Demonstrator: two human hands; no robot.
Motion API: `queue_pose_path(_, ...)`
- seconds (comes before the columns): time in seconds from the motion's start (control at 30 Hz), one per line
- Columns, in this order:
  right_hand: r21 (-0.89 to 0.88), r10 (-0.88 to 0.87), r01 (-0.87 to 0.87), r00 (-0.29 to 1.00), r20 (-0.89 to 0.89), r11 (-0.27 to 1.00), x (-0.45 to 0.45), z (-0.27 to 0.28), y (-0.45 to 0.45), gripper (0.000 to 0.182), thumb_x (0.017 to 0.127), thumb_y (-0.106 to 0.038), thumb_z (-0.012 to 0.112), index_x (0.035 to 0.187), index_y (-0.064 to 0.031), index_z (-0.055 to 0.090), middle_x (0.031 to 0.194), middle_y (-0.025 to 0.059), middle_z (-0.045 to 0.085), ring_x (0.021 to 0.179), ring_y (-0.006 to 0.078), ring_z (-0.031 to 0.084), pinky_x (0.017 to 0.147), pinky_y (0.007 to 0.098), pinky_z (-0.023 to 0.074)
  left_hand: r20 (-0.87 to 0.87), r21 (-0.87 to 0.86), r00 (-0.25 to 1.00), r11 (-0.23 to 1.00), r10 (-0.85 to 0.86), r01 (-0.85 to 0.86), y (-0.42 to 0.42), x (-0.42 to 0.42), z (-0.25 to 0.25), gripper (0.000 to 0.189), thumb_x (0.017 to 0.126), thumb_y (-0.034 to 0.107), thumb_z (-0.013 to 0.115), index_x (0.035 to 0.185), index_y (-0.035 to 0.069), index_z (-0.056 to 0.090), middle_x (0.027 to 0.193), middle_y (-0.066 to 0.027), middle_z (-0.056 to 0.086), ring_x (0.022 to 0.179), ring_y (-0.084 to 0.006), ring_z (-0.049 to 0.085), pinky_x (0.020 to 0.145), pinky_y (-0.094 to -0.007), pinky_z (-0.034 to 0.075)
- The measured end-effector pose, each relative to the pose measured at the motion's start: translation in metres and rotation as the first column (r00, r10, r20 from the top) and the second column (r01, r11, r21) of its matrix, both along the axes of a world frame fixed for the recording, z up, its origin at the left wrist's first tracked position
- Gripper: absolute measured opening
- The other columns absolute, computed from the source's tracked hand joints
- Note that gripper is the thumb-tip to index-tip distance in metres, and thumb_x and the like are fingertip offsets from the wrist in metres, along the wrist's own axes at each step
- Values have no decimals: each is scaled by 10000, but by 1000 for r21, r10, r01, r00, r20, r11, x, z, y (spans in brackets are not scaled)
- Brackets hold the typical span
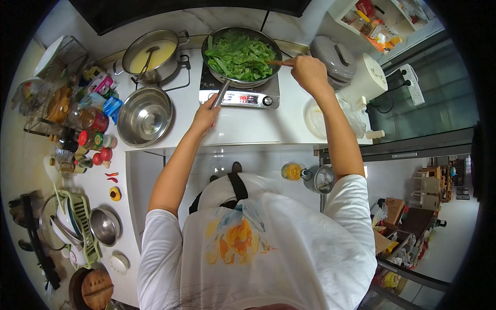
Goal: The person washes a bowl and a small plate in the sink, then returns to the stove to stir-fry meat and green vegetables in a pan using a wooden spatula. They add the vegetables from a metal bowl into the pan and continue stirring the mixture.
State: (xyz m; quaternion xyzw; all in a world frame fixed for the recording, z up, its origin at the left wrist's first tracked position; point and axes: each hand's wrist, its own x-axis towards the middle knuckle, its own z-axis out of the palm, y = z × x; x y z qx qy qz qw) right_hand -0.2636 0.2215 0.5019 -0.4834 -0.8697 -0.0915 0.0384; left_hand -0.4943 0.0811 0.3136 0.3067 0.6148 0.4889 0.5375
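A frying pan (276,40) stands on a portable electric cooktop (239,99) with a lit display. Chopped leafy greens (242,54) fill the pan. My left hand (206,116) grips the pan's metal handle (221,95), which points towards me. My right hand (310,73) holds a brown spatula (281,62) from the right side, its far end hidden among the greens. To the left of the pan is a steel pot (161,69) of yellow liquid with a dark ladle in it. An empty steel bowl (145,116) sits in front of that pot.
Jars (93,120), tomatoes (105,154) and red chillies (112,179) lie along the left counter. Nearer are a green dish rack (91,232) and a small steel bowl (104,226). A grey lidded appliance (331,58) and a white appliance (368,77) stand right. A bin (321,180) is on the floor.
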Motion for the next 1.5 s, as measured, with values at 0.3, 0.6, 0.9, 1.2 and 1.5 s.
queue_pose_path(0.3,2,65,-65,998,22,998,-10,-85,53,293,767,-93,542,935,-255,719,797,122,666,731,300,646,651,404,519,27,-13,998,998,-62,62,1,3,7,541,872,85,530,1387,155,379,667,14,434,510,-77,393,365,-239,339)
queue_pose_path(0.6,14,173,-172,984,-32,985,-25,-29,50,349,744,-73,533,987,-251,708,770,153,652,708,307,639,630,421,512,-5,-31,1000,999,13,-14,-5,6,14,537,861,91,530,1377,163,399,673,18,450,503,-63,396,381,-221,332)
queue_pose_path(0.9,-126,291,-307,948,-129,943,-10,-75,64,258,820,-264,609,1071,-283,661,773,131,640,722,292,625,614,424,491,-13,-37,1000,999,11,-12,-2,6,8,552,855,98,525,1386,158,386,659,9,455,447,-72,381,385,-223,325)
queue_pose_path(1.2,98,320,-310,940,-120,946,50,-20,108,169,797,-286,631,942,-235,701,782,112,628,675,298,621,595,413,495,4,-26,1000,999,20,-20,-4,12,10,544,860,82,517,1384,145,387,714,5,477,515,-69,418,404,-211,356)
queue_pose_path(1.5,125,210,-217,976,65,968,53,-68,231,210,750,-199,677,930,-90,682,748,115,648,711,314,624,652,412,487,25,-53,999,998,35,-34,-3,14,18,551,859,60,521,1386,143,383,749,11,482,580,-68,440,414,-207,368)
